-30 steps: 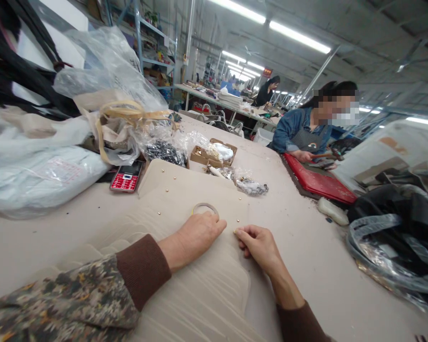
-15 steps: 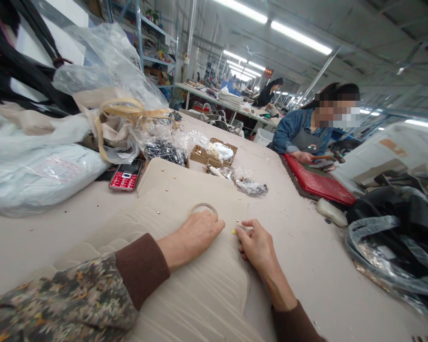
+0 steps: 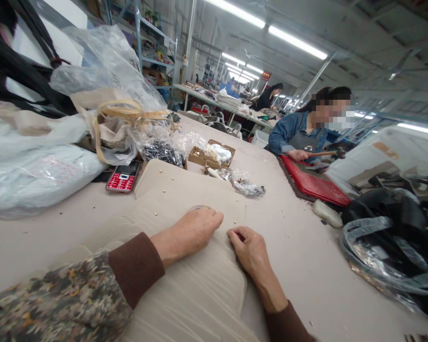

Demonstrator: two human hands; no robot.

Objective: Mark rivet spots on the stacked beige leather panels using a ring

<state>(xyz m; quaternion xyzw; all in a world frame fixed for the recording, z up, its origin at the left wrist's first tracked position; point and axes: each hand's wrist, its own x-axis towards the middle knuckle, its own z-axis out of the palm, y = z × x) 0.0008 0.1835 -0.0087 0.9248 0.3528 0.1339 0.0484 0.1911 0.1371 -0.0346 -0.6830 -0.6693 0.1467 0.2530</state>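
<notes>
A stack of thin beige panels lies before me on the table, its top piece dotted with small gold studs. My left hand is closed, knuckles up, over the top panel. The rim of a narrow tape roll shows just behind its fingers; the rest is hidden under the hand. At the panel's right edge, close to a stud, my right hand is closed with thumb and forefinger pinched together. What sits in that pinch, if anything, is too small to make out.
Behind the panels are a red phone, plastic bags of small parts and a cardboard box. Bulky plastic-wrapped bundles fill the left. At right, a co-worker holds a hammer over a red board, near black bags.
My right hand's fingers have drawn together into a pinch, and the yellow bit at its fingertips is out of sight. My left hand now covers more of the tape roll. The view has shifted slightly.
</notes>
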